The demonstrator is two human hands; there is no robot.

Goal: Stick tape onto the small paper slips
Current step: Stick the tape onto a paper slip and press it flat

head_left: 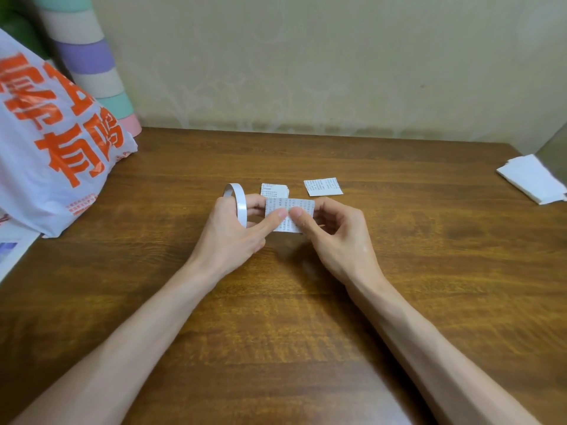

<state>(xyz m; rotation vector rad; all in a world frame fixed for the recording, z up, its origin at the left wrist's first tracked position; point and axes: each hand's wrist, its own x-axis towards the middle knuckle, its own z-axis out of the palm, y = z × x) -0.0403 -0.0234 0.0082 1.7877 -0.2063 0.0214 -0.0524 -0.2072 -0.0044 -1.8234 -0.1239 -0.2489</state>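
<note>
1. The print on the held slip (290,214) is too small for me to read, and both thumbs cover part of its middle.
2. Left of that slip, the tape roll (237,204) is partly hidden by the left hand (236,231). I cannot tell where its loose end lies.
3. Just behind the slip, the stack of slips (274,189) is covered along its near edge, so I cannot count it.
4. Behind the slip, most of the fingers of the right hand (334,237) are out of sight.
5. Far left of the slip, the white bag (46,148) is cut by the picture's edge. Far right, the pile of white paper (532,179) is cut off too.
</note>
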